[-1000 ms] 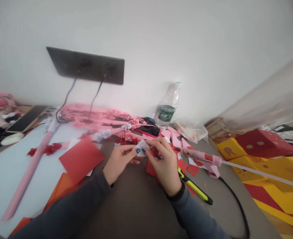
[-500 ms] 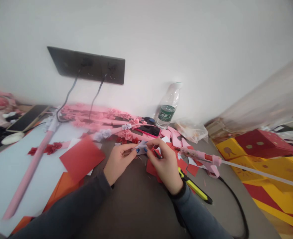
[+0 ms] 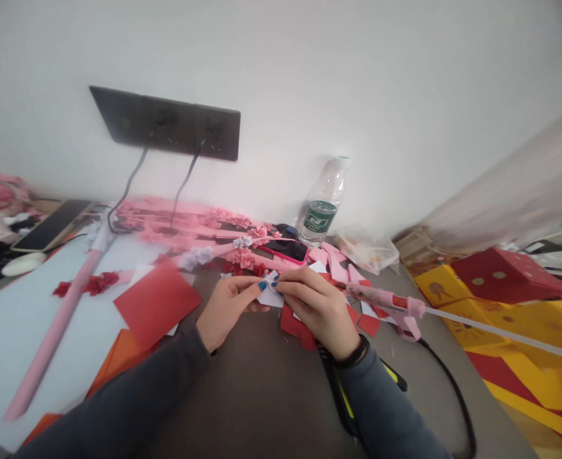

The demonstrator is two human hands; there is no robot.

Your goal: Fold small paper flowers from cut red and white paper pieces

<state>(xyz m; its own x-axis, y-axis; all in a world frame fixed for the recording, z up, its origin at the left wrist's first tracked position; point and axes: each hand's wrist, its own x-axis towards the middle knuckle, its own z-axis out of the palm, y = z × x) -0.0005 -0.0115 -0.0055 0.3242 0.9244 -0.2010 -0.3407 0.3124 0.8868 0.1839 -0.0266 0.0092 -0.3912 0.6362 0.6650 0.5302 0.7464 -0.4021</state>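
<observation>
Between both hands is a small piece of white paper (image 3: 272, 298), partly curled near its top edge. My left hand (image 3: 226, 309) pinches its left side between the thumb and a finger. My right hand (image 3: 322, 311) has its fingers closed on the right side of the same paper, and my right thumb is mostly hidden. Red and white paper pieces lie under and beside my right hand. A red paper square (image 3: 157, 305) rests to the left of my left hand.
A pink glue gun (image 3: 381, 299) lies to the right with its black cord. Yellow-and-black tools (image 3: 393, 376) sit partly under my right forearm. Behind are pink paper flowers (image 3: 243, 258), a phone (image 3: 285, 250) and a water bottle (image 3: 320, 213). A pink tube (image 3: 54, 338) lies at left.
My right hand has turned over the paper, its fingers now flatter and closer together. The paper has tilted, showing more of its white face. My right forearm now covers more of the yellow-and-black tool.
</observation>
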